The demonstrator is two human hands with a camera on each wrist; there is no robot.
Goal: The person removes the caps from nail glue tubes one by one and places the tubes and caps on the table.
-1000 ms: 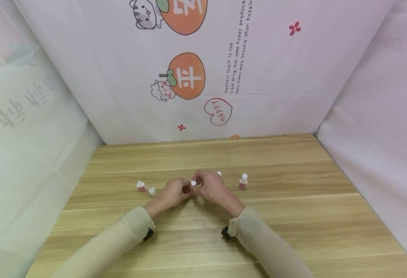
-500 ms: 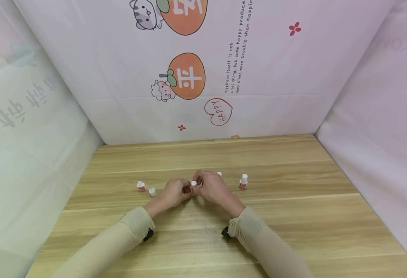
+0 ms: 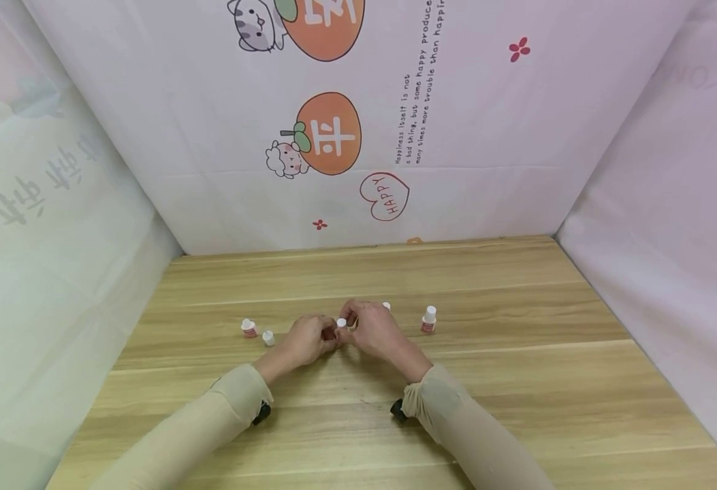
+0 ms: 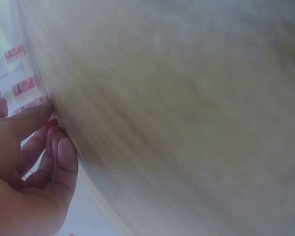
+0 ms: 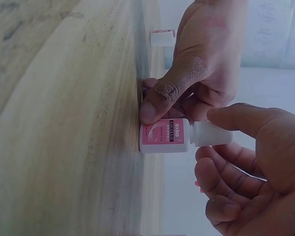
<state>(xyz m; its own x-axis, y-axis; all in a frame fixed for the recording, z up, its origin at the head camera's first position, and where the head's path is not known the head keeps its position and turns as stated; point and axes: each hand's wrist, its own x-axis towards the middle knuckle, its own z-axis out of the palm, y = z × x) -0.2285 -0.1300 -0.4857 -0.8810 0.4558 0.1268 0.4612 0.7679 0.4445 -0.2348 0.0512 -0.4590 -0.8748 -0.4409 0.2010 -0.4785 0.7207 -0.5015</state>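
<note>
Here we are at the middle of the counter (image 3: 346, 435), where both hands meet on one small glue bottle (image 5: 164, 136), upright on the wood. We see the left hand (image 3: 304, 340) gripping its body low down, thumb against the pink label (image 5: 160, 132), while the right hand (image 3: 375, 332) pinches the white cap (image 5: 213, 133), its fingers curled about it. That cap sits on the neck; how tight, we can't tell.

And the tally? Over on the left, a short-topped bottle (image 3: 248, 329) looks uncapped to us, with a loose cap (image 3: 268, 338) just beside it on its near right. On the right, a capped bottle (image 3: 429, 320) stands untouched, and a white top (image 3: 386, 307) peeks out beyond the right hand. By our reading, one is undone, one is in work, and the right-hand pair are as yet unhandled.
</note>
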